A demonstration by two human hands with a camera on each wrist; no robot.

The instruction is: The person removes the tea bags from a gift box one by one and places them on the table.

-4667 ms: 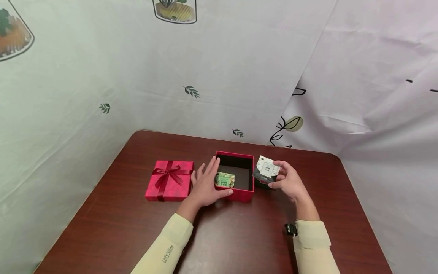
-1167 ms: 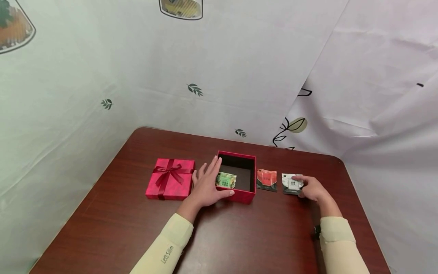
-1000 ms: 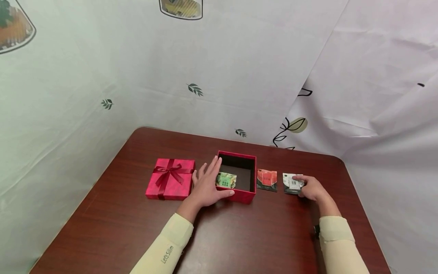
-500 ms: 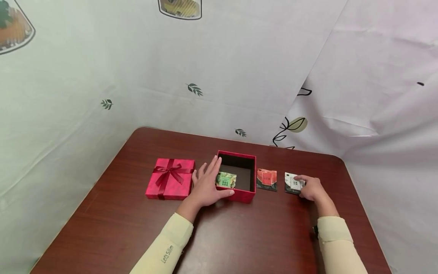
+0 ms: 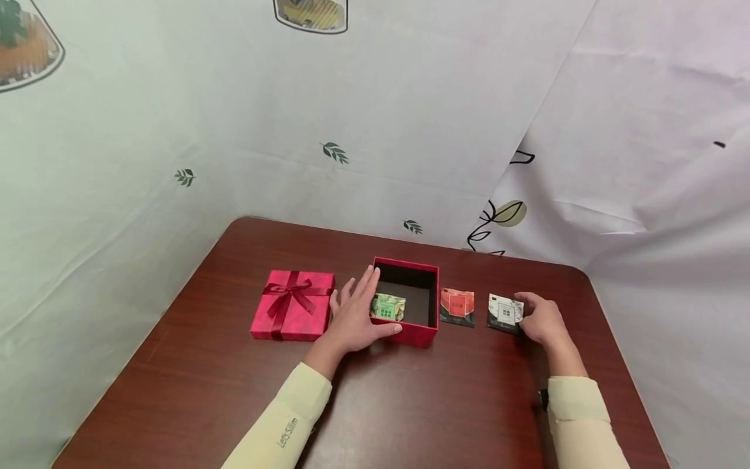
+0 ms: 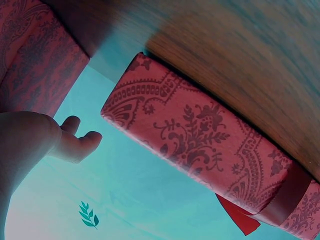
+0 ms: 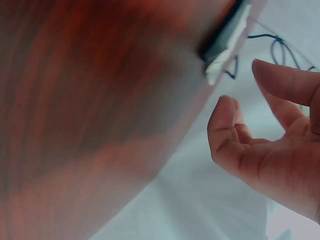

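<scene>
In the head view my left hand rests over the left side of a red open box, fingers extended and spread, thumb along the front edge. Inside that box lies a green sachet, partly covered by the wall and hand. To the right, an orange-and-black sachet lies flat on the table. Further right is a white-and-black sachet, with my right hand at its right edge. The right wrist view shows the right hand with loosely bent fingers, apart from the sachet and holding nothing.
A red patterned lid with a dark red ribbon bow sits left of the box, close to the left hand. The brown wooden table ends at the back against a pale printed cloth.
My right hand has carried the white-and-black sachet rightward, laid it flat and let go. The orange-and-black sachet, earlier mostly hidden beneath it, is now visible. My left hand has stayed on the box.
</scene>
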